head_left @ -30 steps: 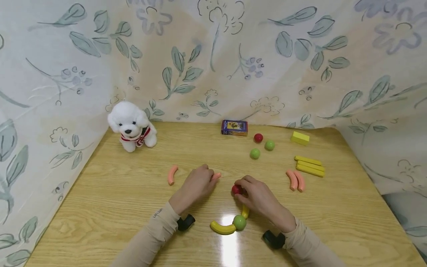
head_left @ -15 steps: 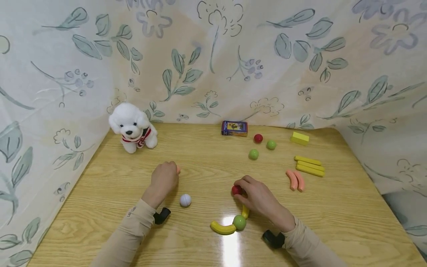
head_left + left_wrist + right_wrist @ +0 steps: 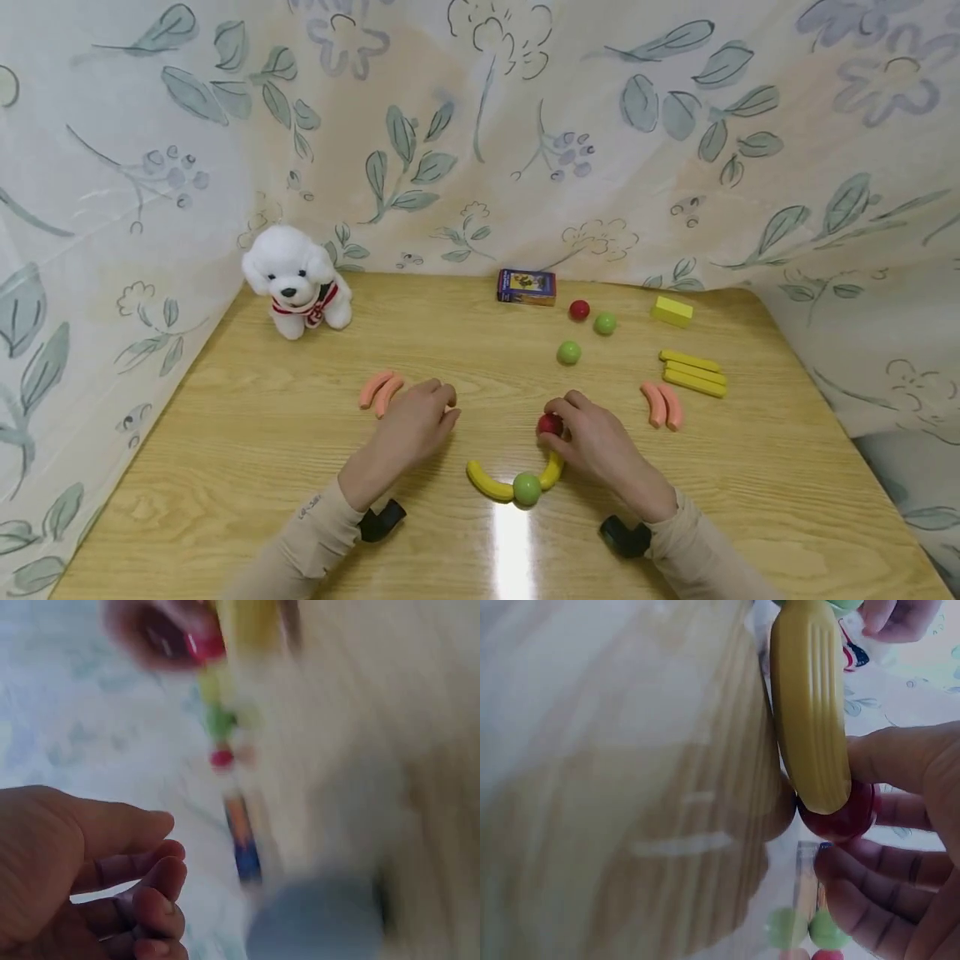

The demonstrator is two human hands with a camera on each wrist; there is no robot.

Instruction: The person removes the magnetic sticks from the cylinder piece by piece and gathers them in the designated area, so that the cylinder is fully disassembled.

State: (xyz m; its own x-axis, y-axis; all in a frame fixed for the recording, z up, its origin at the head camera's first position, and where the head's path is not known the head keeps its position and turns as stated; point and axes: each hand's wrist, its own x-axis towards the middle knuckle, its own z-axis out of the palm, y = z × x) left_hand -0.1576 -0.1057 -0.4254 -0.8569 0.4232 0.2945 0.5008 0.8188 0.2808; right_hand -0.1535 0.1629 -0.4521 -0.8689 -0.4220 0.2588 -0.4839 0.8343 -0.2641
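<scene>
My left hand (image 3: 414, 423) hovers over the table with loosely curved fingers and nothing between them. Just beyond it, two pink curved sausage-shaped pieces (image 3: 377, 390) lie side by side. My right hand (image 3: 598, 440) holds a red ball (image 3: 550, 425) between thumb and fingers. In the right wrist view, the end of a yellow toy banana (image 3: 810, 705) overlaps that red ball. A curved row lies nearer me: another toy banana (image 3: 489, 482), a green ball (image 3: 527, 489) and the banana leading up to the red ball. In the left wrist view, a blurred whitish round shape (image 3: 319, 922) appears beneath the hand.
A white plush dog (image 3: 292, 279) sits back left. At the back stand a small blue box (image 3: 527, 287) and a yellow block (image 3: 672, 312). Two green balls (image 3: 569, 352) and another red ball (image 3: 580, 310) lie front of the box. Yellow sticks (image 3: 694, 379) and pink pieces (image 3: 662, 406) lie right.
My left hand carried a pink piece leftward, set it beside the other and came back right without it. My right hand and the red ball shifted slightly right; the banana row turned.
</scene>
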